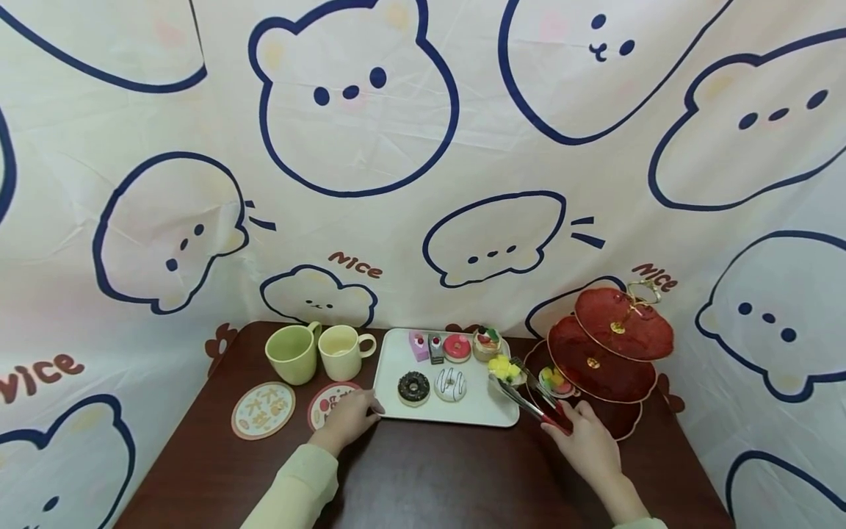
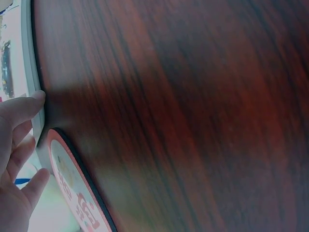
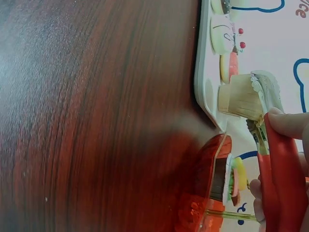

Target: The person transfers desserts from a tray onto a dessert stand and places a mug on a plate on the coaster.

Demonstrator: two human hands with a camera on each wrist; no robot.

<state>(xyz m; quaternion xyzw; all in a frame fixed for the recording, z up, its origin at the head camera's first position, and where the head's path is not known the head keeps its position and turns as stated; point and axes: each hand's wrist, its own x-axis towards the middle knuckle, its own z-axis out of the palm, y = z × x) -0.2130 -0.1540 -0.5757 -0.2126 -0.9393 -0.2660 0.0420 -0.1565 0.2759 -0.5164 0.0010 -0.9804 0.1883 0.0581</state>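
Observation:
At the near left corner of a white tray (image 1: 456, 413), my left hand (image 1: 350, 420) pinches the rim, its thumb (image 2: 34, 102) against the outer edge. My right hand (image 1: 587, 446) grips red-handled tongs (image 3: 285, 179). Between the tong tips is a cupcake (image 1: 505, 369) with yellow topping and a pale pleated wrapper (image 3: 244, 99), over the tray's right end. On the tray lie a dark donut (image 1: 413, 388), a white striped donut (image 1: 450, 384), a pink donut (image 1: 457, 347), two small cake slices (image 1: 419, 345) and a fruit-topped cupcake (image 1: 487, 344).
Right of the tray stands a three-tier red stand (image 1: 598, 367), with a colourful cupcake (image 1: 554, 382) on its bottom tier. Two mugs, one green (image 1: 292, 354) and one cream (image 1: 341, 353), stand left, behind two round coasters (image 1: 263, 410). A printed cloth (image 1: 396, 242) hangs behind the table.

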